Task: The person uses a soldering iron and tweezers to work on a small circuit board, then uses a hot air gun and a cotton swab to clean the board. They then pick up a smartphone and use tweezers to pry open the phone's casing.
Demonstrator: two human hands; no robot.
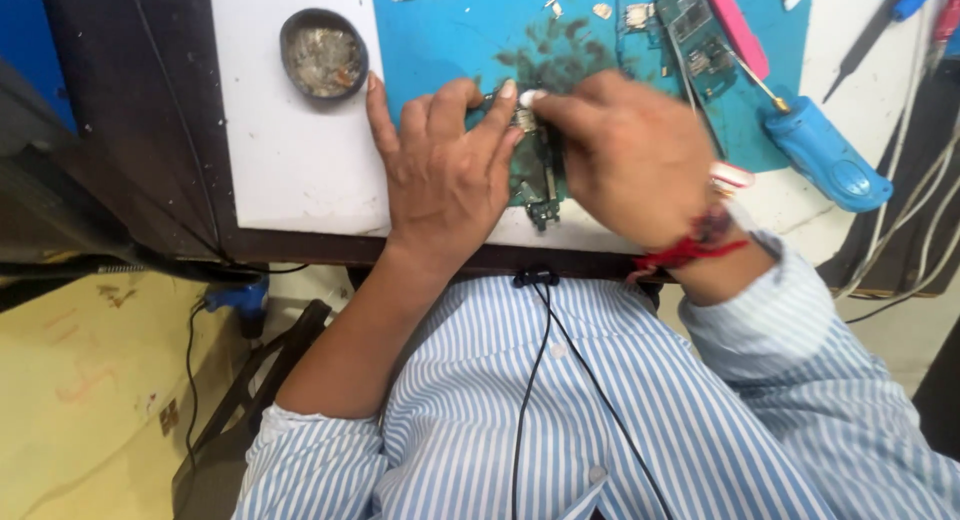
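Head view: two hands on one green board (541, 176) at the desk edge
Left hand (443, 170) spread, steadying it; right hand (625, 150) pinches something hidden; second board (697, 30) partly covered; one blue screwdriver (822, 150)

White desk (290, 170) surface is left open at nine o'clock of the left hand (445, 175), bounded only by a round dish (322, 53) at eleven. At three o'clock, passage is blocked by a blue-handled screwdriver (825, 155), another circuit board (695, 25) and, seemingly, cables (915, 220).

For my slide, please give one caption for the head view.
Both hands, left hand and right hand, work on a green circuit board over a blue mat.
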